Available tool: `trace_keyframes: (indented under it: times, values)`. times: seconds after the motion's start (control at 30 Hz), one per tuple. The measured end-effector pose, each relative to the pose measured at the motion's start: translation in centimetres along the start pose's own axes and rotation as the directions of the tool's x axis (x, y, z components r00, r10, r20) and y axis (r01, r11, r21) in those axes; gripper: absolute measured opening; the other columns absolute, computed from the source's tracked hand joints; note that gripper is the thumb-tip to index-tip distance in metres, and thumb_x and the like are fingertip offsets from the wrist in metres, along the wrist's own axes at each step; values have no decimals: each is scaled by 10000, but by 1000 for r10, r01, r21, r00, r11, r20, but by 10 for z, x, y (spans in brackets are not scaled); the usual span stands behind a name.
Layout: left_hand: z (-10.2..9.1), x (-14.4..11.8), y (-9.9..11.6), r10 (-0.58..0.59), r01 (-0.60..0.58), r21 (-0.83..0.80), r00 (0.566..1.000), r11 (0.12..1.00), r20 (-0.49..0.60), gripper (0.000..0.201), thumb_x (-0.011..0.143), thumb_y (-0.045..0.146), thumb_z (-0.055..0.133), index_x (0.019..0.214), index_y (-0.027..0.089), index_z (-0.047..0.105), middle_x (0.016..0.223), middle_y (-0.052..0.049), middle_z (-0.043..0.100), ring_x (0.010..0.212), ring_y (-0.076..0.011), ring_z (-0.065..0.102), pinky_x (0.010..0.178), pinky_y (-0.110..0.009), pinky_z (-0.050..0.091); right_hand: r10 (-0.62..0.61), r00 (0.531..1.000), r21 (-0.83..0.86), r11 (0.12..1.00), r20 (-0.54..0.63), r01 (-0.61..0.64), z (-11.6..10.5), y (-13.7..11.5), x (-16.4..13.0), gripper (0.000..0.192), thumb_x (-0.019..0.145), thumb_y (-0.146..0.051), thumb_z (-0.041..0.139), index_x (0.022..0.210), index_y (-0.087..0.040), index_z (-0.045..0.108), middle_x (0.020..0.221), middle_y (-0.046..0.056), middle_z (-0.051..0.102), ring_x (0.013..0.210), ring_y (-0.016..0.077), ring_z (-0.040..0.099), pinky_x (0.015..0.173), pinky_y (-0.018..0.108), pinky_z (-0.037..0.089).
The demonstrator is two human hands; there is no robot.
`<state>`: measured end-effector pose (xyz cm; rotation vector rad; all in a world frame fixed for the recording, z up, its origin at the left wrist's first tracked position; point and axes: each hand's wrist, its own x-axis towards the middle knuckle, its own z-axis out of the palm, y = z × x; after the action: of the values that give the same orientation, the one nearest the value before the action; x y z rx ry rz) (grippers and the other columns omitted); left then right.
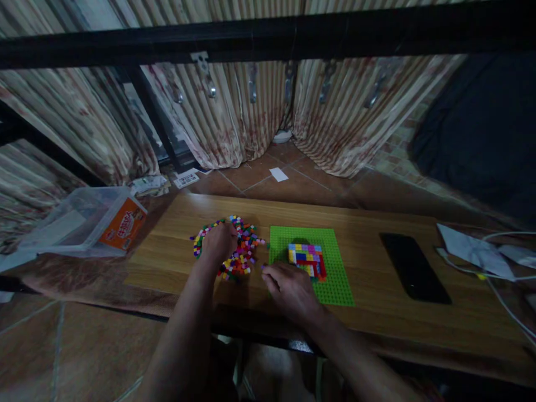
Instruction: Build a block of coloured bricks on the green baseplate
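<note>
My left hand reaches down into a loose pile of small coloured toy bricks on the wooden table. Its fingers are curled, and whatever lies between them is hidden. To the right, my right hand hangs low beside the near left part of a green studded baseplate. Thumb and forefinger are pinched together, with a tiny purple brick at their tips. On the baseplate stands a block built of multicoloured bricks; my right hand hides part of its near side.
A black phone lies on the table's right side, near white cables and a white paper. Left of the table stands a clear plastic box with an orange label. Striped curtains hang behind a dark bar.
</note>
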<state>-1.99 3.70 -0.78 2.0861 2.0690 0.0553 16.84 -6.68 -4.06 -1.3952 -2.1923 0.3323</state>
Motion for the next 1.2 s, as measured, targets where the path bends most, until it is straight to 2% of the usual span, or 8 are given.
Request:
trace_keyframes:
  times: [0.13,0.3,0.47,0.63,0.8,1.03,1.2]
  values:
    - [-1,-2,0,5,-4,-3,999,1000,45,286,751,150,536,960,199,725,975,-97,739,1007,-246,669,868,-305,502,-17,1000,22,1000,-13,18,-1,2,-1,156,913,-184,530,824,-215,654,822,16,707,767,138,644,720,240,433]
    - [-6,-9,-3,75,-75,-6,991,997,114,299,734,105,526,939,184,729,934,-87,741,924,-214,678,811,-275,510,-39,998,42,998,-49,41,-3,4,-5,145,900,-168,549,816,-214,657,804,9,701,732,136,636,697,239,424]
    - [-9,-12,-8,80,-76,-46,993,996,83,290,758,105,506,926,174,733,891,-90,741,888,-218,687,816,-291,510,-50,998,70,996,-44,53,-4,5,-6,155,908,-171,539,816,-209,658,785,1,695,725,136,630,698,241,415]
    - [-3,-11,-7,111,-101,-125,991,987,75,350,758,152,563,1074,207,703,992,-71,739,954,-210,673,844,-267,495,-61,997,77,995,-44,64,-3,6,-7,159,914,-177,533,822,-208,658,804,3,698,734,133,632,700,239,414]
    - [3,-8,-3,147,-139,-108,987,984,72,289,740,134,557,964,202,727,975,-67,739,912,-197,668,791,-252,491,-73,996,78,994,-50,77,-2,8,-7,160,920,-189,530,829,-208,661,807,4,700,735,135,634,700,240,416]
    - [3,-10,2,159,-154,-69,983,986,87,216,758,152,565,909,169,719,954,-87,732,894,-205,662,803,-271,488,-78,996,84,993,-49,82,-3,8,-6,167,917,-179,522,821,-205,656,789,7,696,722,138,634,691,243,422]
    - [-1,-11,-5,105,-100,-61,991,993,86,229,765,143,550,931,150,707,942,-110,725,916,-228,660,802,-288,483,-85,995,88,992,-48,89,-4,8,-7,180,925,-186,507,829,-209,657,797,10,696,724,140,631,696,248,423]
